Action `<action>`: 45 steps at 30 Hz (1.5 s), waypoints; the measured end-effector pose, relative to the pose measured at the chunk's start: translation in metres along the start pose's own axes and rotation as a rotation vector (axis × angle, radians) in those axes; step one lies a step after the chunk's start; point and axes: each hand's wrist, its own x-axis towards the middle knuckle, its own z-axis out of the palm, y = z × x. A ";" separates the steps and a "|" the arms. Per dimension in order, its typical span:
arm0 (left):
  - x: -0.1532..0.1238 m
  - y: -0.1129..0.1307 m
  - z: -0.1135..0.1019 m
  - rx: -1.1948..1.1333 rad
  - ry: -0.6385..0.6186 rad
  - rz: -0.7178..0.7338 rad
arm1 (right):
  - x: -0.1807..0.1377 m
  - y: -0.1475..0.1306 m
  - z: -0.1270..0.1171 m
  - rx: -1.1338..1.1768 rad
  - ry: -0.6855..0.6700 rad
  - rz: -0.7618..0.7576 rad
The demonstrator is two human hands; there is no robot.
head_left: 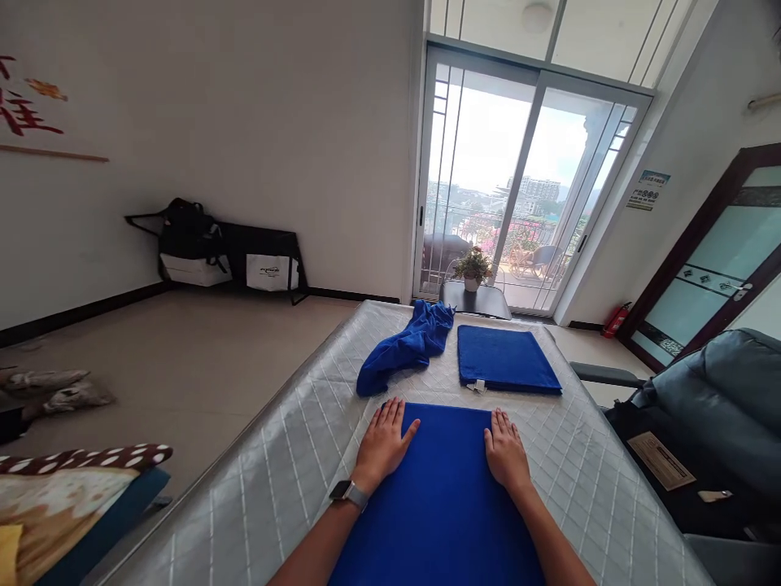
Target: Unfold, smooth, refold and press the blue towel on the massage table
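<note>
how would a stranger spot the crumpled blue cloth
Start at the quilted grey table running toward the balcony door. Beyond the flat blue cloth under the left hand and right hand lie two more. The crumpled cloth is the left one, a rumpled heap; the folded cloth beside it is a neat square.

A plain royal blue is being shown by the flat cloth [442, 488], the folded cloth [506, 358] and the crumpled cloth [406, 346]. The bed [274, 480] is being covered in silver-grey with a quilted diamond pattern. Brown with white dots is being displayed by the fabric [85, 457] at left, and red by the fire extinguisher [615, 320].
</note>
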 end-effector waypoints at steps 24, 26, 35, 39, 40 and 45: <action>0.001 -0.005 0.004 0.016 -0.025 0.020 | -0.039 -0.005 -0.011 0.028 -0.031 0.000; 0.005 -0.006 0.003 0.039 -0.065 0.019 | -0.039 -0.006 -0.013 0.043 -0.031 0.000; 0.010 0.119 -0.004 -0.141 -0.130 0.240 | -0.041 -0.005 -0.014 0.043 -0.037 -0.006; -0.006 0.172 0.015 -0.243 -0.171 0.364 | -0.041 -0.003 -0.012 -0.002 -0.063 -0.042; -0.009 0.175 0.019 -0.246 -0.156 0.368 | -0.041 -0.003 -0.012 0.001 -0.061 -0.038; -0.013 0.144 0.022 -0.175 -0.093 0.330 | -0.038 -0.002 -0.010 0.051 -0.038 -0.015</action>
